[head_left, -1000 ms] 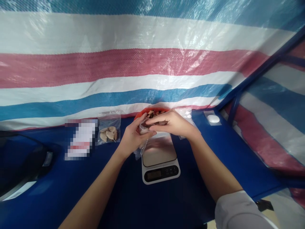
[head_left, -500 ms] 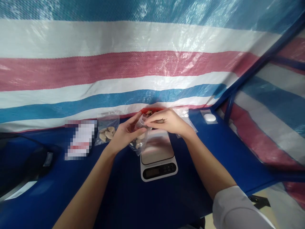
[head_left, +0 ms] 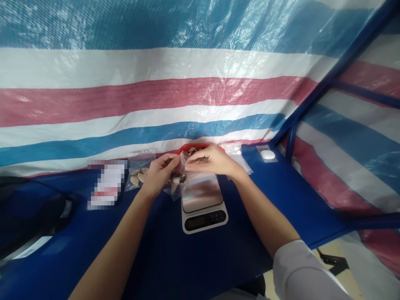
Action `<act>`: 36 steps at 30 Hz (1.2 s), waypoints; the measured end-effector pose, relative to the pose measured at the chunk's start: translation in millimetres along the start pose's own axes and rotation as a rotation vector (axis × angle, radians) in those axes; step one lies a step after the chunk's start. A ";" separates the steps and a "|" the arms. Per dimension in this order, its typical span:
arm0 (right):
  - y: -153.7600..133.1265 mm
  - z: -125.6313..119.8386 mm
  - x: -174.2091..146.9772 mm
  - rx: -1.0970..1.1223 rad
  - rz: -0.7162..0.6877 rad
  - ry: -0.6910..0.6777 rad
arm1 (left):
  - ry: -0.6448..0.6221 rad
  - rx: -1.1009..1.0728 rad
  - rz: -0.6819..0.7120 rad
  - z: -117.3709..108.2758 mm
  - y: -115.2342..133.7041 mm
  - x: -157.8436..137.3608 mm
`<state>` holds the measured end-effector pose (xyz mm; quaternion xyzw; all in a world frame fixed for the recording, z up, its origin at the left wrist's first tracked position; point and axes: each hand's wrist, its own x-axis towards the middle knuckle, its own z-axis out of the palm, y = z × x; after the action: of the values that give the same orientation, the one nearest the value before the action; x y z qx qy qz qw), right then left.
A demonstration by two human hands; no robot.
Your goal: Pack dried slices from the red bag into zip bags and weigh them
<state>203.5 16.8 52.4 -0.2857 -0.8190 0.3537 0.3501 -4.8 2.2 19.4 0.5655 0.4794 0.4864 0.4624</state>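
Note:
A clear plastic bag (head_left: 175, 188) with several pale and dark pieces in it hangs between my hands, over the left edge of a kitchen scale (head_left: 203, 196). My left hand (head_left: 158, 174) pinches the bag's top edge from the left. My right hand (head_left: 210, 160) has its fingers closed on the opposite end of that edge. The scale has a shiny plate and a dark display. Behind my hands a red tray (head_left: 185, 148) holds more dark and pale pieces, partly hidden by the right hand.
Left of my hands lies another clear bag (head_left: 135, 178) with pale pieces, beside a blurred-out packet (head_left: 108, 183). Flat clear bags (head_left: 242, 158) lie right of the tray. A white oval object (head_left: 268, 155) sits farther right. A black item (head_left: 34, 216) stands at far left, and striped sheeting (head_left: 156, 96) hangs behind.
The bag's top was held open around my fingers; now its edge is drawn together between both hands. The view has shifted slightly.

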 end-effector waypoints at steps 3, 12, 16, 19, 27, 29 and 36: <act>0.0 1.9 0.4 0.061 0.051 0.024 | 0.021 0.077 0.037 6.0 5.1 -3.0; 10.9 5.6 -17.8 0.384 0.230 0.163 | 0.040 0.354 0.238 17.5 6.2 -8.9; 13.0 1.3 -33.7 0.514 0.369 0.285 | 0.060 0.564 0.485 15.9 0.4 -21.2; 21.3 -1.3 -47.6 0.576 0.460 0.355 | 0.036 0.651 0.575 11.8 -10.4 -32.5; 44.8 -3.0 -77.3 0.633 0.622 0.434 | -0.101 0.796 0.619 8.1 -37.1 -50.3; 47.0 -3.6 -81.9 0.623 0.639 0.433 | -0.112 0.815 0.631 8.8 -38.6 -52.0; 52.1 -3.8 -91.2 0.566 0.654 0.422 | -0.153 0.814 0.531 11.8 -36.4 -56.5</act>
<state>271.9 -16.5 -20.2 -0.4872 -0.4688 0.5887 0.4430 -0.3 -50.4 -23.8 0.8371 0.4346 0.3178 0.0975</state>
